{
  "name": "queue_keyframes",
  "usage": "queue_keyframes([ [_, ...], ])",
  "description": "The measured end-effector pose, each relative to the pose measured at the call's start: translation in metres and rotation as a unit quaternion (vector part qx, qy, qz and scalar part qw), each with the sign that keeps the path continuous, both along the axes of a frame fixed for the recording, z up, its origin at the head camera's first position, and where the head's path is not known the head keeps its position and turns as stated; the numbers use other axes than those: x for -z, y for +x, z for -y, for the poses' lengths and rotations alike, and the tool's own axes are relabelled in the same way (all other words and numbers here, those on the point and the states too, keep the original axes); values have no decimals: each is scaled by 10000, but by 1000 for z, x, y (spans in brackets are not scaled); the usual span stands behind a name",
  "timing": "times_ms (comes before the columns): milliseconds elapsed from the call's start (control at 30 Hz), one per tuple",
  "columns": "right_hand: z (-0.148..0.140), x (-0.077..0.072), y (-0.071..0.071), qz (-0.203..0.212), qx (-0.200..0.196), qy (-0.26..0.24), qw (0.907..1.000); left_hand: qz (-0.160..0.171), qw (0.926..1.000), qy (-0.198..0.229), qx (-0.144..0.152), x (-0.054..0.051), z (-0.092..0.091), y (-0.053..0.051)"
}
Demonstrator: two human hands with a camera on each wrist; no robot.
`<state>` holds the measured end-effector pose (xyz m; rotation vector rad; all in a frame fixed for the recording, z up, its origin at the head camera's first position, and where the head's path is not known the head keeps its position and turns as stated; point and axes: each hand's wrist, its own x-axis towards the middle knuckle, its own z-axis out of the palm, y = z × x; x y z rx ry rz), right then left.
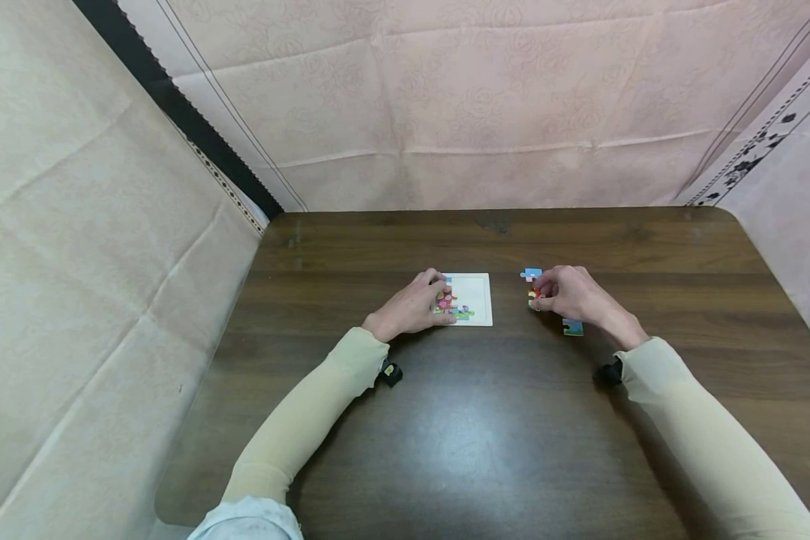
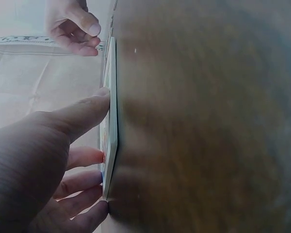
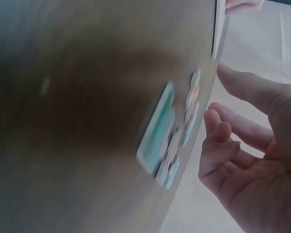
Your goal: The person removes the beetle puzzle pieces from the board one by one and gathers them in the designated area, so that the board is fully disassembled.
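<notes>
My left hand point(image 1: 415, 301) rests on the left side of a white puzzle board point(image 1: 481, 300). In the left wrist view its thumb point(image 2: 89, 109) touches the board's near edge, and the other fingertips lie along the surface and at the corner. Joined puzzle pieces point(image 1: 462, 313) with red, green and blue print lie on the board, partly hidden by that hand. My right hand point(image 1: 572, 294) hovers over loose puzzle pieces point(image 1: 531, 273) to the right. Its thumb and index finger are apart in the right wrist view, with nothing visible between them.
A blue-green puzzle piece point(image 1: 572, 328) lies just below the right hand. Several loose pieces point(image 3: 157, 133) sit close together on the brown wooden table point(image 1: 391, 247). Pale patterned cloth point(image 1: 499, 105) hangs behind the table's far edge.
</notes>
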<state>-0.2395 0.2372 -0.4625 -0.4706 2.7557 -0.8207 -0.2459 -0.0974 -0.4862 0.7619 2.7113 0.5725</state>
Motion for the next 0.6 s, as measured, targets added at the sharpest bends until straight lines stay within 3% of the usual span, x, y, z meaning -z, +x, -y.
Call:
queue_keyframes([
  [400, 43, 1, 7, -165, -288, 78, 9994, 92, 9999, -19, -36, 0, 1, -1],
  [600, 70, 2, 8, -21, -437, 66, 9990, 138, 9999, 2, -54, 0, 1, -1],
])
